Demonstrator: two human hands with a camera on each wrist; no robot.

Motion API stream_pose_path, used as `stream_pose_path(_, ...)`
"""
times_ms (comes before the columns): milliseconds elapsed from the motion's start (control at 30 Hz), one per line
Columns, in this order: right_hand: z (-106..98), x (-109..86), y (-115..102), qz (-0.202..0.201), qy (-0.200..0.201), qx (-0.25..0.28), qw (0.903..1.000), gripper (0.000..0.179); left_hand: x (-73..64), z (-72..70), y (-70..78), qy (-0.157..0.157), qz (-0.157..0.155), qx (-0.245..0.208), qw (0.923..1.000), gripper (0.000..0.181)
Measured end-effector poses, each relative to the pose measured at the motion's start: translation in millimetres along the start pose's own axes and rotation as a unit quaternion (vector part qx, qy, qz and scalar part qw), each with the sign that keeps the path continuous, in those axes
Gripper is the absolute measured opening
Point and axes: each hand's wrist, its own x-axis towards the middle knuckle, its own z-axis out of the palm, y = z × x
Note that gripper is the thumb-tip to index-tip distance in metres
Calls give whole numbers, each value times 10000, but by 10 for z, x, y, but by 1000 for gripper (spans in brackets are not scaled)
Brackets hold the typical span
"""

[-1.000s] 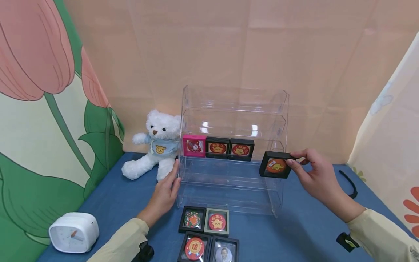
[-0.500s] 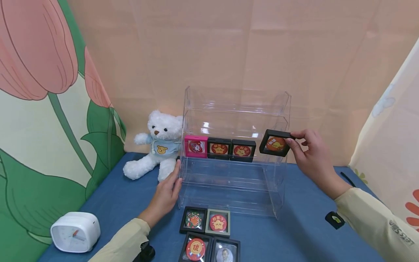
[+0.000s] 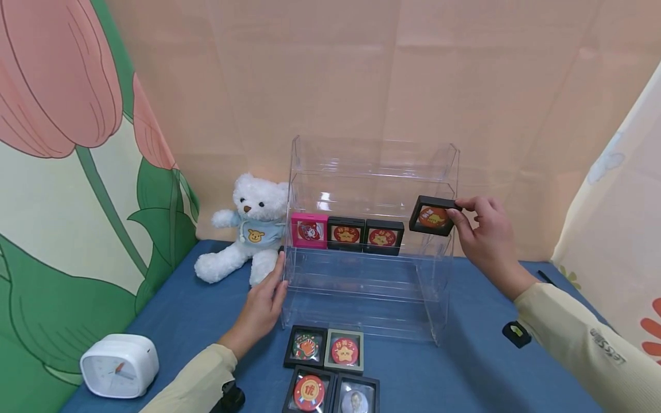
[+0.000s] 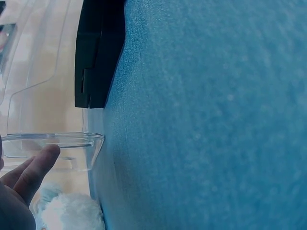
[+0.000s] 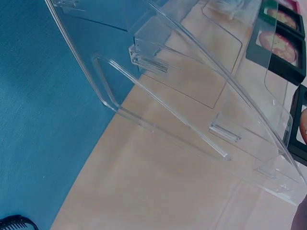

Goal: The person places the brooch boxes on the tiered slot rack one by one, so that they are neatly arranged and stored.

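Observation:
My right hand (image 3: pixel 485 238) pinches a black badge frame (image 3: pixel 432 215) by its right edge. Inside that frame is a round red-orange badge with a yellow figure. It is slightly tilted and overlaps the upper right of the clear tiered display rack (image 3: pixel 356 269). On a middle tier, a pink frame (image 3: pixel 309 230) and two black frames (image 3: pixel 345 233) stand side by side, left of the held one. My left hand (image 3: pixel 260 304) rests against the rack's left side with fingers extended; in the left wrist view, a fingertip (image 4: pixel 50 152) lies at the clear side panel.
Several framed badges (image 3: pixel 343 351) lie on the blue cloth before the rack. A white plush bear (image 3: pixel 255 229) sits at its left, a white clock (image 3: pixel 119 366) at front left. Near the right wall lies a dark curved object, comb-like in the right wrist view (image 5: pixel 18 223).
My right hand has raised the black badge frame from lower at the rack's right side to above the middle row's level. The left hand stays against the rack's side.

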Motion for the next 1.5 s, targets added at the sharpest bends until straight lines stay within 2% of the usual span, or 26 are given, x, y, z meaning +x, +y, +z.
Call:
stream_pose_path(300, 83, -63, 15, -34, -294, -302, 9991, 23, 1, 7, 13, -28, -23, 12, 10000, 64)
stream_pose_path(700, 141, -111, 38, -350, -546, -611, 9960, 23, 4, 8, 16, 2, -22, 30, 10000, 66)
stream_pose_path(867, 151, -129, 26, -297, -764, -619, 9947, 23, 10, 7, 15, -35, -71, 36, 10000, 65)
stream_pose_path(1200, 152, -149, 1, -441, -1260, -1106, 9849, 22, 11, -12, 17, -44, -110, 41, 9999, 63)
stream_pose_path(1500, 148, -180, -20, -398, -1466, -1365, 9789, 21, 6, 4, 1, -58, -99, 70, 9999, 64)
